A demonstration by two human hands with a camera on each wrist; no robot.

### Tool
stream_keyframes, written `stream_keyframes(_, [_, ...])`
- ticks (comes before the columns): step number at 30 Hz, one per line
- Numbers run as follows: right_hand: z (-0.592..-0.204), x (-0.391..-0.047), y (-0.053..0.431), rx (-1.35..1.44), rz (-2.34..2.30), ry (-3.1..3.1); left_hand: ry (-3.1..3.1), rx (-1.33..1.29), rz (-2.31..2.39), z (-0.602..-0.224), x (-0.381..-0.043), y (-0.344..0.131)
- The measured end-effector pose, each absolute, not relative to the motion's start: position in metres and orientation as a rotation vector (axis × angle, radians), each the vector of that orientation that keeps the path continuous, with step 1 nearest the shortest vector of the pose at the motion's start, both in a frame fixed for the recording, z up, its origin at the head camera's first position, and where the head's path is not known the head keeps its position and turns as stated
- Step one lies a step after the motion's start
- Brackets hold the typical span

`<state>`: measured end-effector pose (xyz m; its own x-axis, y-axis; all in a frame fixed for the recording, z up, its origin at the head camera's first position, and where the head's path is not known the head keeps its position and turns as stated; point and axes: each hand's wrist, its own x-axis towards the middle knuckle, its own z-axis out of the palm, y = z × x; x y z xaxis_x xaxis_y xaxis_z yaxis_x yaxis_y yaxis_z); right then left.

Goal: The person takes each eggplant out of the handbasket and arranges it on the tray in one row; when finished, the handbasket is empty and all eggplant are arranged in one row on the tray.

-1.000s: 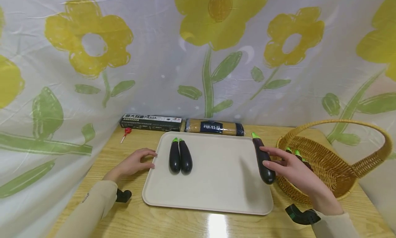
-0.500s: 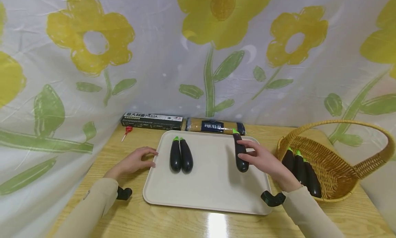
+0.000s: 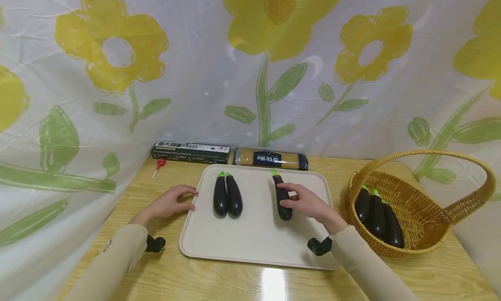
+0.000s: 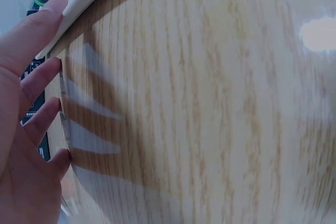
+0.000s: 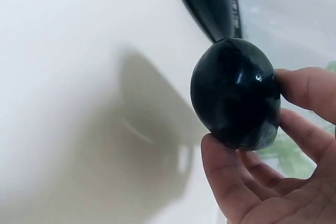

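Note:
My right hand (image 3: 307, 201) pinches a dark purple eggplant (image 3: 282, 198) with a green stem end, low over the right half of the beige tray (image 3: 250, 244). In the right wrist view, thumb and fingers hold the eggplant (image 5: 233, 95) near its round end, and its shadow falls on the tray. Two more eggplants (image 3: 220, 198) lie side by side on the tray's left part. Beside the tray's left rim is my left hand (image 3: 170, 203), its fingers loosely bent and holding nothing; the left wrist view shows its thumb (image 4: 39, 32) at the rim.
To the right stands a wicker basket (image 3: 426, 214) with a tall handle and several eggplants (image 3: 377, 216) inside. Behind the tray lie a black pasta box (image 3: 190, 153) and a spaghetti pack (image 3: 270, 158). A red lollipop (image 3: 160, 162) rests at the back left. Flowered cloth hangs behind.
My right hand has carried the eggplant leftward, from beside the basket to over the tray, and lower. The basket's eggplants have come into fuller view. My left hand stays in place.

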<state>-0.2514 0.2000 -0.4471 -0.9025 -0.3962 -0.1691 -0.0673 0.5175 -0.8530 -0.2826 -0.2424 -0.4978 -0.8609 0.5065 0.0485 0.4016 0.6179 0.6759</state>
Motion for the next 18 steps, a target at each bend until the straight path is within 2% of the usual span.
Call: stream_keyframes(18, [-0.462,-0.274,0.133,-0.571,-1.158,2.523,2.687,0.801,1.079,-0.496,-0.281,-0.243])
